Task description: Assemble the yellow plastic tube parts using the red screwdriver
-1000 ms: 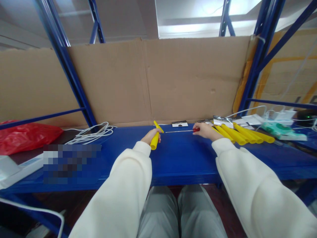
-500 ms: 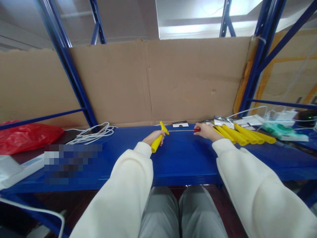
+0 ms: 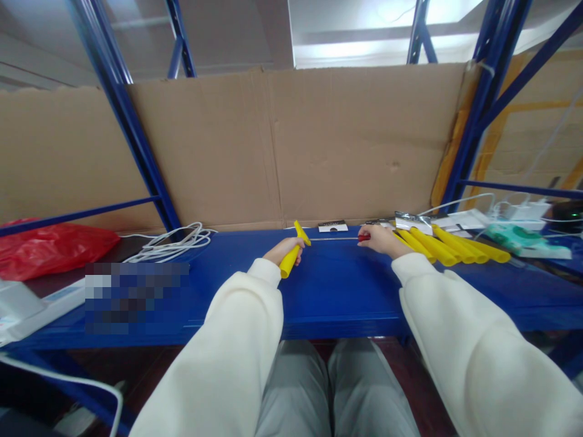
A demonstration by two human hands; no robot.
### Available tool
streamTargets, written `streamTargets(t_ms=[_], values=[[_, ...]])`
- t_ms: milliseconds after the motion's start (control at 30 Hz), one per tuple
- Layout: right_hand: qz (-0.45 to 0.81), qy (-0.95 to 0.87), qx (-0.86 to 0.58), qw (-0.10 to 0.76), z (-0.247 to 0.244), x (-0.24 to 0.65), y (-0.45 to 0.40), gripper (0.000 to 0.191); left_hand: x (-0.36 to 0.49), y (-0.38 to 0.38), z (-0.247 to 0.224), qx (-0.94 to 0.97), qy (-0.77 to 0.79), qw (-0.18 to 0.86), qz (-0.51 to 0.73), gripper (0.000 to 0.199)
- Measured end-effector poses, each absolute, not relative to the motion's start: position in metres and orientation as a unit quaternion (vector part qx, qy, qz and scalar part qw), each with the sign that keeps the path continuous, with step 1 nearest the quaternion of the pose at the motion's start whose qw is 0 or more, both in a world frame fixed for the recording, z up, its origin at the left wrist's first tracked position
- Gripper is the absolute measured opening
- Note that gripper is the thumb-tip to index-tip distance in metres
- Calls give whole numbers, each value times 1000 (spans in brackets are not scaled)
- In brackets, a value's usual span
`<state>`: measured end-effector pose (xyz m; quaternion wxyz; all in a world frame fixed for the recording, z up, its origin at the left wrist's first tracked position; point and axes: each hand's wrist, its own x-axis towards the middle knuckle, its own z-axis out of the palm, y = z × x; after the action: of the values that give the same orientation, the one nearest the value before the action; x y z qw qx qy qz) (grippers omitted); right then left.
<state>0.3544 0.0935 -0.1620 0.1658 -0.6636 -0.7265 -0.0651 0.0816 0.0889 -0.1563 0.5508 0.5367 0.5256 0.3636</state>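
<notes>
My left hand (image 3: 286, 250) is closed around a yellow T-shaped plastic piece (image 3: 288, 264) with a round tube-like handle. Its narrow crosspiece points up and away from me. In my right hand (image 3: 379, 238) is a screwdriver (image 3: 364, 237), gripped by its red handle. The screwdriver's long thin metal shaft runs left, almost level, to the head of the yellow piece. Whether the tip sits inside a screw or hole there is too small to tell. Several similar yellow pieces (image 3: 438, 249) lie side by side just right of my right hand.
Behind the blue table (image 3: 341, 291) stands a cardboard panel (image 3: 346, 145). A black-and-white card (image 3: 332, 226) and a silvery packet (image 3: 413, 223) lie at the back. To the left are a white cable coil (image 3: 189, 240), a red plastic bag (image 3: 59, 247) and a white power strip (image 3: 45, 309).
The view has shifted very slightly. Both hands keep the same grips, and the screwdriver stays against the yellow piece's head.
</notes>
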Motion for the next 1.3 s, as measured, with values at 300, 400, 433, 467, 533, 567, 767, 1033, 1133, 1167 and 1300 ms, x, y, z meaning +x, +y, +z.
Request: streamTargets(t_ms=[300,400,433,467,533,567,767,1033,1133,1167,1300], values=[[-98,-750,-625,192,-175,369,110,13,82,92,-155,554,542,547,316,23],[-99,-747,-628,196,-176,369,111,10,82,92,-156,558,543,544,313,24],[-95,-746,-630,196,-175,369,111,10,82,93,-157,560,543,543,312,24],[-91,-745,-631,196,-175,368,110,10,82,93,-157,561,542,543,311,23],[-80,-742,-636,196,-174,367,109,10,82,93,-157,564,539,543,312,23],[-73,-741,-638,197,-174,367,108,10,82,94,-157,564,538,543,313,23],[-26,-754,-620,215,-176,370,112,9,81,92,-155,560,545,541,313,22],[-23,-750,-621,228,-180,373,115,10,82,90,-155,565,545,537,310,23],[-23,-749,-621,231,-180,373,115,10,81,91,-156,567,537,540,314,22],[-23,-750,-620,231,-180,373,116,10,81,91,-157,567,535,541,314,22],[-22,-753,-617,227,-180,373,117,10,82,90,-156,566,538,542,311,23]])
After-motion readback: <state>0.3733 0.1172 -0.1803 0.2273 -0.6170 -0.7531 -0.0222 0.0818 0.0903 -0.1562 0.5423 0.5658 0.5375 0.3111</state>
